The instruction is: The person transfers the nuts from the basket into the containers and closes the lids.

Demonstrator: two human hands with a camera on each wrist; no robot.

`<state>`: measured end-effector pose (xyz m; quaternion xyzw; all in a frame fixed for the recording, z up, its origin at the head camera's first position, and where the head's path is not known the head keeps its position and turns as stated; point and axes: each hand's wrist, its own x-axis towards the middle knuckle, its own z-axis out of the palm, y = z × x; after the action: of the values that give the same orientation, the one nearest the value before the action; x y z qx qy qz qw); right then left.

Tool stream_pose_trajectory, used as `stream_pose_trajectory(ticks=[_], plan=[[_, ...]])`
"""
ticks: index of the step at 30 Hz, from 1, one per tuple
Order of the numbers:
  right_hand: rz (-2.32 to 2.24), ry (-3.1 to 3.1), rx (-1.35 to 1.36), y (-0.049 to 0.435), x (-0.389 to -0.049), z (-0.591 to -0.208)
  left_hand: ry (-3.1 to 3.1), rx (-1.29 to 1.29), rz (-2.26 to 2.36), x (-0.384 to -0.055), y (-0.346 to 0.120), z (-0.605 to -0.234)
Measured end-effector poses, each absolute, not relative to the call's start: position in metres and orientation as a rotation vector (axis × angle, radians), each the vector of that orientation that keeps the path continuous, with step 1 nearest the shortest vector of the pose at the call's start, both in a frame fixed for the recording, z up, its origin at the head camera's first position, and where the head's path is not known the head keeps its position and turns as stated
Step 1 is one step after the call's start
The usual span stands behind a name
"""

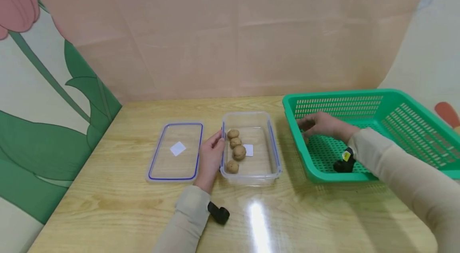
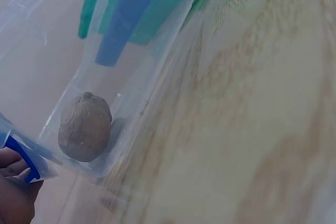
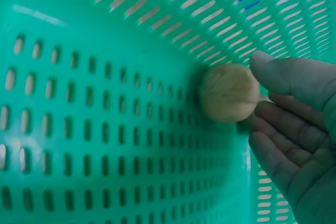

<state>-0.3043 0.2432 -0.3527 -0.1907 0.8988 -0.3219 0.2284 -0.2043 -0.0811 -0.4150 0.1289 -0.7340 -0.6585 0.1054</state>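
A clear plastic food container with a blue-edged rim stands on the table. Several walnuts lie along its left side, beside a white paper square. My left hand grips the container's left side, its fingers at a blue-edged flap in the left wrist view. Inside the green basket, my right hand reaches down by the left wall. Its thumb and fingertips pinch the edge of a walnut in the right wrist view.
The container's lid, with a blue seal and a white paper square, lies flat left of my left hand. Behind the wooden table hangs a pinkish sheet. A painted wall rises at the left.
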Motion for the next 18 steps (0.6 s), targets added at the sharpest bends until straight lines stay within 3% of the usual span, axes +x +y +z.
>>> stream_pose_trajectory(ticks=[18], plan=[[-0.702,2.532,-0.581,0.242,-0.307,-0.366,-2.14,0.352,-1.922,-0.204,-0.081,-0.415]])
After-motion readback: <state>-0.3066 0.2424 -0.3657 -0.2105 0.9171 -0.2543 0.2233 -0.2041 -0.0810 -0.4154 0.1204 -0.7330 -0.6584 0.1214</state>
